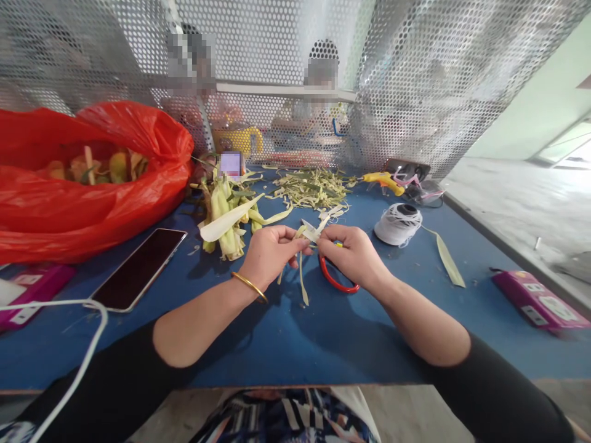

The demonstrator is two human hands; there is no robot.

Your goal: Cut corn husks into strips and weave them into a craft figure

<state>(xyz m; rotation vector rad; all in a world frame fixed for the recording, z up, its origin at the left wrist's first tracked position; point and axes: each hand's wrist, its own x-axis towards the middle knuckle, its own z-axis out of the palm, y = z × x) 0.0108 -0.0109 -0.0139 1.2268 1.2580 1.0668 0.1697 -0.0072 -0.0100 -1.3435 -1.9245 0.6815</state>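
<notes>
My left hand (270, 252) is closed, thumb and fingers pinching a pale corn husk strip (303, 280) whose ends hang below the fingers. Close beside it, my right hand (346, 246) is also closed in a pinch on the husk, and pale pieces stick up between the two hands. Under and beside the right hand lie scissors with a red handle (339, 285); their blades are partly hidden. Corn husks (222, 224) are heaped beyond my left hand. A pile of shredded husk strips (311, 187) lies farther back. The spool of white thread (398, 225) stands to the right.
At the left are a red plastic bag (170, 144), a phone (138, 267) and a white cable (99, 332). A yellow glue gun (384, 181) and glasses (410, 173) lie at the back right. A purple box (538, 298) sits right. Behind the perforated screen (272, 43), people are seated.
</notes>
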